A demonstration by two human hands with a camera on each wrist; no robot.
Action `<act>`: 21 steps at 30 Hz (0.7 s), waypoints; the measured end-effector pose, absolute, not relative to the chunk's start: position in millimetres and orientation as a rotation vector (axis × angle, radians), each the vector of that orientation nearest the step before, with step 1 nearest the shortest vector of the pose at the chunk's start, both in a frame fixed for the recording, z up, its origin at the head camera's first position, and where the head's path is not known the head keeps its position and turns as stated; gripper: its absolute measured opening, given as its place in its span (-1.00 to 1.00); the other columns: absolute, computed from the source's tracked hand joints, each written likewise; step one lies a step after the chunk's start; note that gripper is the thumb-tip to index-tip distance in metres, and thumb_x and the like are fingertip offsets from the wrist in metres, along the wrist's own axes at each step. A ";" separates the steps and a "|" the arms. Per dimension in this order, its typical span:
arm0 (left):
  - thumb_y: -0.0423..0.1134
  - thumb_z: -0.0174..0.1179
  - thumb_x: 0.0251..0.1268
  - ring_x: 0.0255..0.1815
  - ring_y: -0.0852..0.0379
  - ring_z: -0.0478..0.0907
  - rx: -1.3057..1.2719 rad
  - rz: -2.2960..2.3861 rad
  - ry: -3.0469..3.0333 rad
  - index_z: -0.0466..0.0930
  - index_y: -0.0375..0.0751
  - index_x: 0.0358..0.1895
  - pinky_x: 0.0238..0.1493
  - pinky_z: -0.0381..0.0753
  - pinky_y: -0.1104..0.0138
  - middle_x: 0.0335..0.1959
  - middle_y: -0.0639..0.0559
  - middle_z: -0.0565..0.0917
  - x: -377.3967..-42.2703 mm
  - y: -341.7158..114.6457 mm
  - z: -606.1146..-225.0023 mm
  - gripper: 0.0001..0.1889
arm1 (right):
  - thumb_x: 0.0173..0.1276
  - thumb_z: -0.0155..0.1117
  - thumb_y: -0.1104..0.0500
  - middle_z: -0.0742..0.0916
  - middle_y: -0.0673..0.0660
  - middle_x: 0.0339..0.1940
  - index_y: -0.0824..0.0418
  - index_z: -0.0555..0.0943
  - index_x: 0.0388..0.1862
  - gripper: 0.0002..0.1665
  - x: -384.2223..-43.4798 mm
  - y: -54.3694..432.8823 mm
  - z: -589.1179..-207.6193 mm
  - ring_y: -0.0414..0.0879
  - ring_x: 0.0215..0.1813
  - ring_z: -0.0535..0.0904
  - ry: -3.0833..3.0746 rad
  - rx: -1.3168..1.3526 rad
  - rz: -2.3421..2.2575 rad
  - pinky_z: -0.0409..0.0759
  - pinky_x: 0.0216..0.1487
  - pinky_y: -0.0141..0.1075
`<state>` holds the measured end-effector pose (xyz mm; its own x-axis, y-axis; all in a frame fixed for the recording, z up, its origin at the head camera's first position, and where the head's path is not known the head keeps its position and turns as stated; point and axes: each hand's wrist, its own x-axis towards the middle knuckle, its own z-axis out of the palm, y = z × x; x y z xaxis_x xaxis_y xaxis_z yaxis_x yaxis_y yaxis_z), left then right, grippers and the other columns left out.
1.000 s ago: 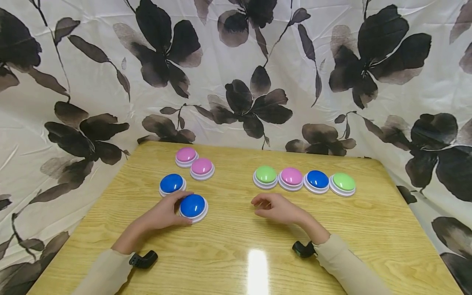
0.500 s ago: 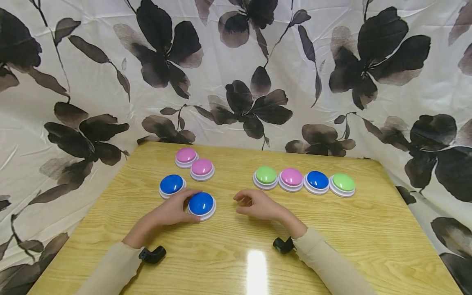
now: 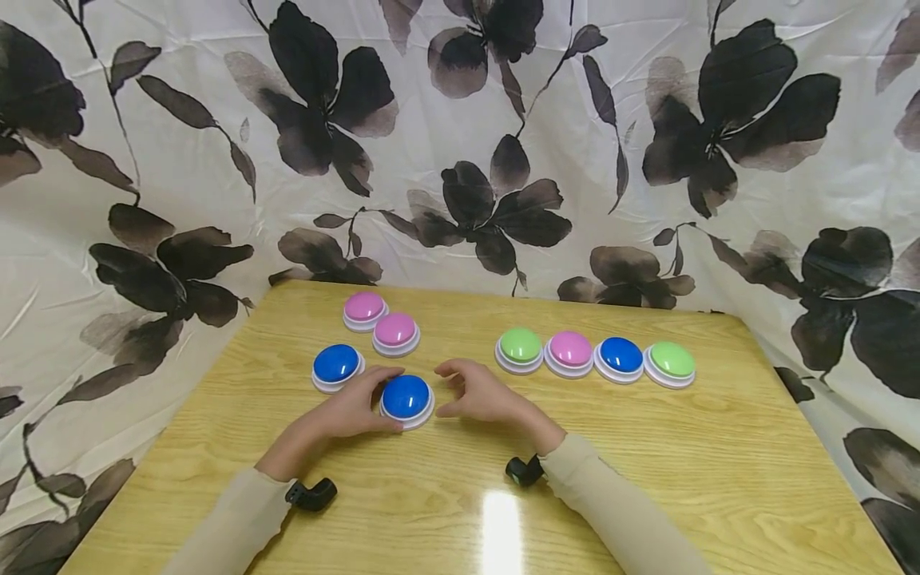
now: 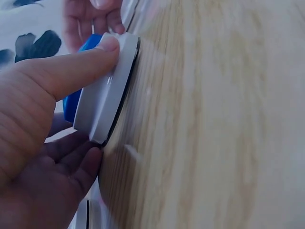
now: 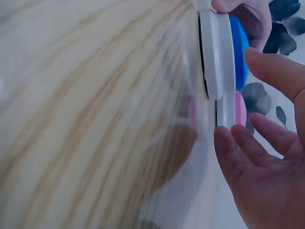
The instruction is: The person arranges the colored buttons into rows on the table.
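A blue dome push button with a round white base is at the middle of the table. My left hand grips it from its left side, and the left wrist view shows the thumb pressed on the white base. Just right of that button hovers my right hand, thumb and fingers spread with a small gap to the base. In the right wrist view its fingers hold nothing. Behind the left hand sits a second blue button.
Two pink buttons touch at the back left. A row of green, pink, blue and green buttons stands at the right. Floral cloth hangs behind the wooden table.
My left hand has carried the gripped blue button to the right. My right hand has moved left toward it, its fingers spreading wider. The other buttons stay in place.
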<state>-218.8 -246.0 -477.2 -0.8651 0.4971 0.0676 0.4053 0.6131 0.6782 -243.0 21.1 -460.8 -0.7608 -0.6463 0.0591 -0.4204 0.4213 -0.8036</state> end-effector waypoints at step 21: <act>0.03 0.54 -0.08 0.28 -0.05 0.39 0.727 1.131 2.679 0.39 -0.23 0.29 0.29 0.36 0.09 0.22 -0.07 0.47 -219.0 -248.7 -478.8 -0.16 | -0.08 0.66 0.06 0.62 0.11 0.04 0.33 0.49 0.25 -0.09 -245.6 -12.5 -467.3 -0.15 -0.08 0.54 2.443 -0.884 -1.210 0.54 -0.06 -0.38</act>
